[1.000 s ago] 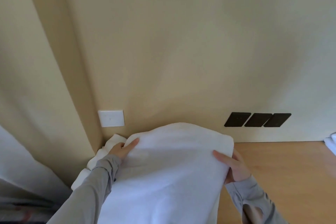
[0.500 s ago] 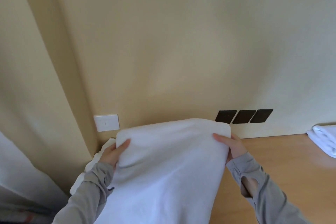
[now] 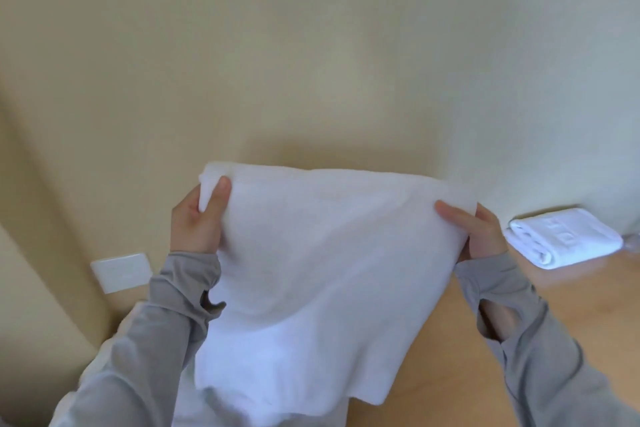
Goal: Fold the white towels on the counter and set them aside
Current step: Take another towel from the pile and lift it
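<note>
A white towel hangs in the air in front of me, lifted above the wooden counter. My left hand pinches its top left corner, thumb on the near face. My right hand grips the top right corner. The cloth drapes down between my grey sleeves and its lower edge sits low in the frame. A folded white towel lies on the counter at the right, against the wall. More white cloth shows beneath the hanging towel at the bottom.
A beige wall rises right behind the counter. A white wall plate sits low on the left by the corner. The black wall plates are hidden behind the raised towel.
Both hands have lifted the towel higher off the counter and spread its top edge. The view has shifted right, bringing the folded towel into sight.
</note>
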Demonstrator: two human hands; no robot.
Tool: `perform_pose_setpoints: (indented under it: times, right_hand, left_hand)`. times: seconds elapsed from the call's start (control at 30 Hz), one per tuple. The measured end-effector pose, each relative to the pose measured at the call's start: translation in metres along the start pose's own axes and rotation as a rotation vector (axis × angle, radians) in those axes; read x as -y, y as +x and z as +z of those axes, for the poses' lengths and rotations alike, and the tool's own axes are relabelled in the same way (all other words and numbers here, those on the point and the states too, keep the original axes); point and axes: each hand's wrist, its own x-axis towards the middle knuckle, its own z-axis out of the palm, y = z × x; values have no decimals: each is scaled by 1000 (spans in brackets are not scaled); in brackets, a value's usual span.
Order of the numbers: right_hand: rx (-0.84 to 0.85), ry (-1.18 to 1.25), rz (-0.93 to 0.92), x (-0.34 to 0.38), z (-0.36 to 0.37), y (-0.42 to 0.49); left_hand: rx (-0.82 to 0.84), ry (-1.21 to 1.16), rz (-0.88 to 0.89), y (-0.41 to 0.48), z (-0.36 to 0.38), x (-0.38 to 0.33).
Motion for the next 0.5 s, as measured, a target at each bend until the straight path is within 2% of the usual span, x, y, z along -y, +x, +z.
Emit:
perform_pose_setpoints:
  times: [0.23, 0.33, 0.43, 0.5]
  right_hand:
    - [-115, 22, -68, 51, -90, 4]
    - [-180, 51, -68, 60, -140, 17]
    - [-265, 74, -30, 47, -200, 40]
    - [-358, 32, 5, 23, -243, 59]
  left_hand:
    - [154, 0, 161, -10, 119, -46]
    - [225, 31, 175, -8, 179, -57]
    - [310, 184, 120, -8, 252, -47]
    - [387, 380, 44, -14, 306, -21]
